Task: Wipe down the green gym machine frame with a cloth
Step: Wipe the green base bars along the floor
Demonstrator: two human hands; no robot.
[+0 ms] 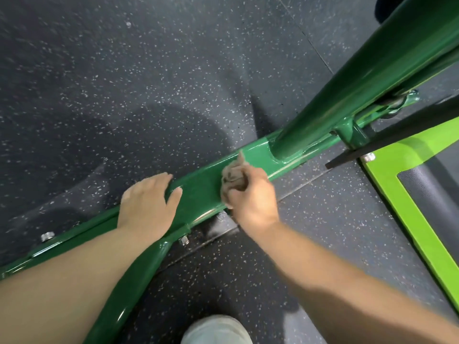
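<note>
no readable text, no labels

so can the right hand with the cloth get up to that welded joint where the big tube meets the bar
Probably yes. The right hand holds the cloth on the flat bar just short of the welded joint, with nothing between them.

upright post point(347, 90) blocks rail point(198, 192), floor point(124, 83) seemingly open

Crumpled tan cloth point(233, 178) on dark green frame point(198, 192) bar
</note>
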